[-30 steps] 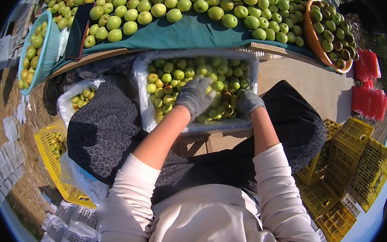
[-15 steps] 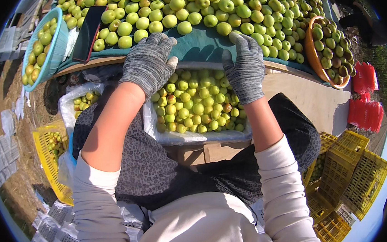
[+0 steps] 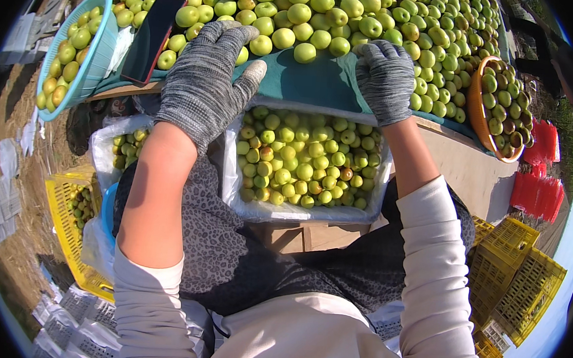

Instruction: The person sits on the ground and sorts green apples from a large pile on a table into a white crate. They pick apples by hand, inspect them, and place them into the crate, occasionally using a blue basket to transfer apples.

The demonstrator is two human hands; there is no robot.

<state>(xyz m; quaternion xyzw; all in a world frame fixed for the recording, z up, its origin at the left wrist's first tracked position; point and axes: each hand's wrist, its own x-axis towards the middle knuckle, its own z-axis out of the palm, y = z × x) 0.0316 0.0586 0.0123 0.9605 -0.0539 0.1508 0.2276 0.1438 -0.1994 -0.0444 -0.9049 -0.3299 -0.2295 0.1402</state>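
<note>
My left hand, in a grey knit glove, reaches over the front edge of a pile of green fruit, fingers bent forward and thumb apart, beside a dark phone with a red rim. My right hand, gloved alike, has its fingers curled at the pile's edge on the teal cloth; what it may hold is hidden. Below and between my forearms, a plastic-lined tub is filled with smaller-looking green fruit, some blushed red.
A blue basket of fruit stands left, an orange basket right. Another lined container and a yellow crate are at lower left. Stacked yellow crates and red mesh bags lie right, beside a pale board.
Both hands have left the fruit in the tub and moved forward to the pile's edge. The right fingers have curled since half a second ago, and the left hand has shifted slightly farther forward.
</note>
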